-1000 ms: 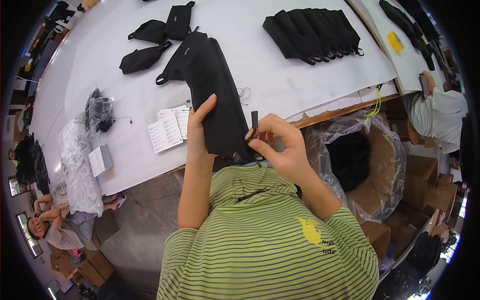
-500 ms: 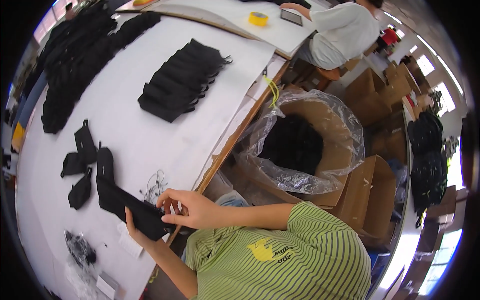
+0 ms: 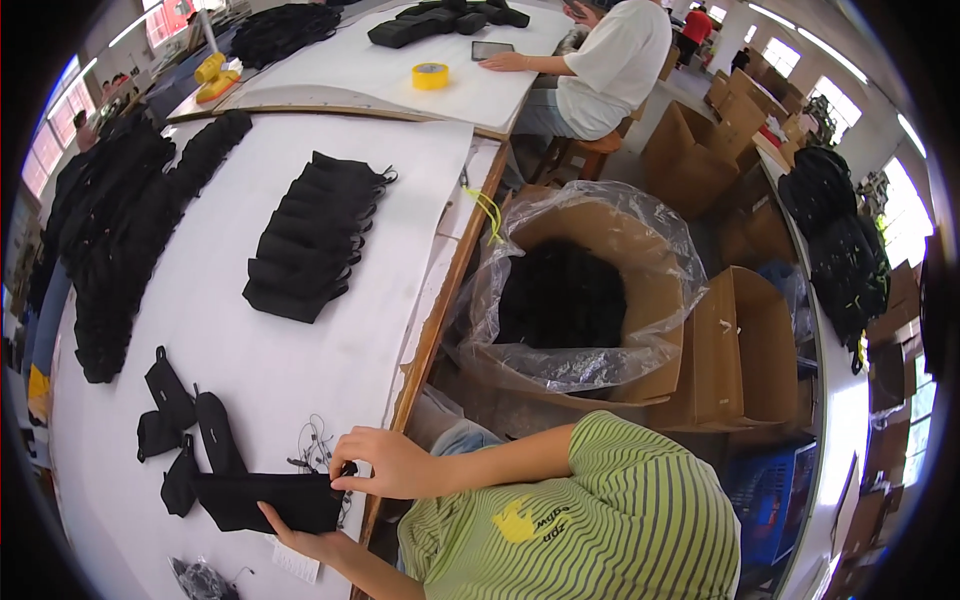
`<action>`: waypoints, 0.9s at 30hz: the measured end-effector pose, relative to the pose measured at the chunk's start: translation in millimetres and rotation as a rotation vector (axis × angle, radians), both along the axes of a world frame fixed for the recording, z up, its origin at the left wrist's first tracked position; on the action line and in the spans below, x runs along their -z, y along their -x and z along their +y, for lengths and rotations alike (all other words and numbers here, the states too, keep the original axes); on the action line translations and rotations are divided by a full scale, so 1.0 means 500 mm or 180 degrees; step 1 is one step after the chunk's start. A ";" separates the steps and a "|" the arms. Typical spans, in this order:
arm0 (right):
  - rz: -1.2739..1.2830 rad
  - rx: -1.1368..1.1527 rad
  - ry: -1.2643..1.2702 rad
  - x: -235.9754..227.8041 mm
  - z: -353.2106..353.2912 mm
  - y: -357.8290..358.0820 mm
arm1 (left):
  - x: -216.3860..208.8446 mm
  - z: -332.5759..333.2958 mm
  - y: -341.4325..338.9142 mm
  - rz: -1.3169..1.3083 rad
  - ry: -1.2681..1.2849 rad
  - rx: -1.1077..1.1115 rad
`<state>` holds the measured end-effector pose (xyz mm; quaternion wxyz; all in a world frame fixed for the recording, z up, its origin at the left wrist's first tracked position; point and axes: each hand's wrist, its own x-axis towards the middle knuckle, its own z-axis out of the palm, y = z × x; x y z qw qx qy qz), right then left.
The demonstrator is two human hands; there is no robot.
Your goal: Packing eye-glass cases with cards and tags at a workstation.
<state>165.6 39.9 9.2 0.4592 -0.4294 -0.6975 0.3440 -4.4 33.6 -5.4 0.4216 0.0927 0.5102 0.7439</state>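
A black fabric pouch point(image 3: 262, 503) lies across my left hand point(image 3: 312, 538), whose thumb is pressed on its face while the fingers are behind it. My right hand point(image 3: 388, 462) is closed in a pinch at the pouch's right end. Whatever small part is between those fingertips is hidden. Just beyond the pouch, a tangle of thin dark cords point(image 3: 314, 440) rests on the white table. Several more black pouches point(image 3: 216, 432) lie to the left of the cords, one close to the held pouch's far edge.
Farther up the white table point(image 3: 210, 290) lies an overlapping row of black pouches point(image 3: 312, 238); a dark heap point(image 3: 120, 240) fills the left side. Right of the wooden edge stands a plastic-lined carton point(image 3: 655, 345) holding black goods. A co-worker point(image 3: 610, 70) sits at the far table near yellow tape point(image 3: 430, 76).
The view has shifted, showing more of the far table. The held pouch has turned from slanting to nearly level. My right hand has closed from spread fingers to a pinch at its end.
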 end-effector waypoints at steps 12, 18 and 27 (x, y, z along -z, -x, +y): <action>0.0215 -0.0944 0.0993 0.008 0.026 -0.015 | 0.005 -0.007 0.005 0.0052 0.0008 -0.0101; -0.0409 -0.0771 -0.0076 0.012 0.026 -0.011 | -0.001 -0.009 -0.003 0.0015 0.0030 -0.0203; -0.0581 -0.0518 -0.0454 0.023 0.010 0.012 | 0.009 -0.011 0.018 -0.0081 -0.0077 -0.0162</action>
